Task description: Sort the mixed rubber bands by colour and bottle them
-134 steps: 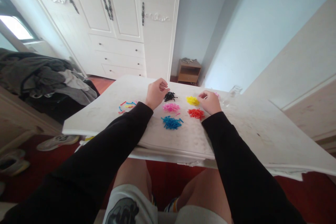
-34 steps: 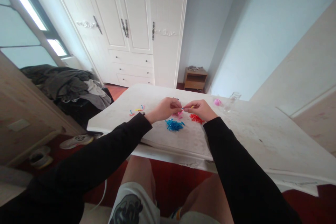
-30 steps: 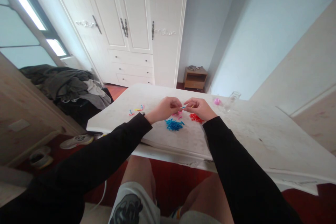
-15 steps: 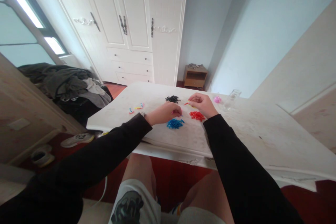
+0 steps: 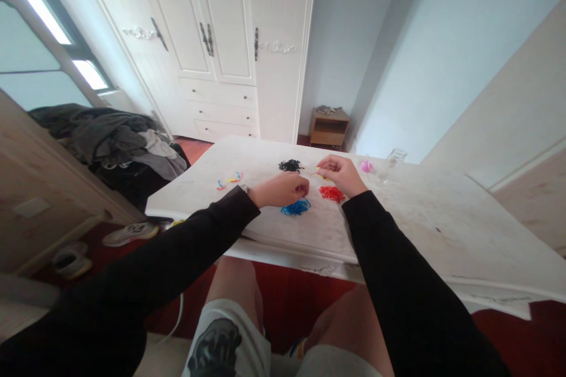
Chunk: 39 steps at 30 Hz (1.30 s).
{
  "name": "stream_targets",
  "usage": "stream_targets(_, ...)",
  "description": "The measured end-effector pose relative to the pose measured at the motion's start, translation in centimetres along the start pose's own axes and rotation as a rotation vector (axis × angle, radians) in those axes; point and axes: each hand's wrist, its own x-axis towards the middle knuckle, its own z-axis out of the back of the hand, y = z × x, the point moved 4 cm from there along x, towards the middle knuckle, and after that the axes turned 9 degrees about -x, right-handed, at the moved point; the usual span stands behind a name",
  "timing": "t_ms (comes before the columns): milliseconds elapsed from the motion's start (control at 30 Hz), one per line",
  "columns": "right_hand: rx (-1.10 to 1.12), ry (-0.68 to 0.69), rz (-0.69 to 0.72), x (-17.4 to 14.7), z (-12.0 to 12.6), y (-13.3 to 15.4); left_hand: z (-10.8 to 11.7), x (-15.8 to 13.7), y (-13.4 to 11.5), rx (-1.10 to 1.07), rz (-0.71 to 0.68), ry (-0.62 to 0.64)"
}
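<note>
My left hand [image 5: 289,188] is closed over the table, fingers curled together above a pile of small blue strips [image 5: 295,207]. Whatever it pinches is too small to make out. My right hand [image 5: 338,172] pinches a thin reddish strip [image 5: 315,173] between thumb and fingertips, pointing left. Just below that hand lies a pile of red strips [image 5: 331,193], and some yellow pieces [image 5: 323,177] show partly under its fingers. Behind my left hand is a heap of black strips [image 5: 290,165]. Several short multicoloured pieces [image 5: 232,179] lie apart on the left.
A pink round object [image 5: 366,166] and a clear glass bottle [image 5: 392,165] are at the right rear of the white table [image 5: 433,218]. Beyond the table stand a white wardrobe [image 5: 221,41] and a small wooden cabinet [image 5: 329,128]. Clothes [image 5: 110,135] are heaped at left.
My left hand has shifted slightly right and turned, its fingers curling further. The right hand stays nearly in place, while the strip in its pinch shows thinner and fainter.
</note>
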Motion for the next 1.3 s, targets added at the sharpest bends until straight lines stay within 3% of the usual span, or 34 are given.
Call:
stream_targets(167, -0.055, -0.02, 0.002, 0.1, 0.2, -0.2, 0.1, 0.1, 0.3, 0.059, 0.007, -0.042)
stream_targets(367, -0.448, -0.063, 0.015, -0.1, 1.5, 0.0, 0.6, -0.2, 0.2, 0.004, -0.002, -0.092)
stream_targets(533, -0.599, -0.017, 0.01, -0.5, 2.8, 0.2, 2.4, -1.8, 0.7, -0.045, 0.028, -0.245)
stream_targets(667, -0.664, 0.01, -0.009, -0.8, 3.7, -0.4, 4.8, -4.2, 3.2, -0.123, 0.131, -0.414)
stream_targets(900, -0.838, 0.078, -0.046, -0.8, 4.1, -1.6, 9.7, -9.2, 10.2, -0.133, 0.429, -0.677)
stream_targets(1100, -0.842, 0.022, -0.049, -0.8, 4.1, -1.6, 10.3, -11.9, 14.9, -0.099, 0.571, -0.549)
stream_targets(1300, -0.851, -0.028, -0.037, -0.9, 4.2, -1.5, 8.5, -12.3, 16.0, -0.073, 0.525, -0.385)
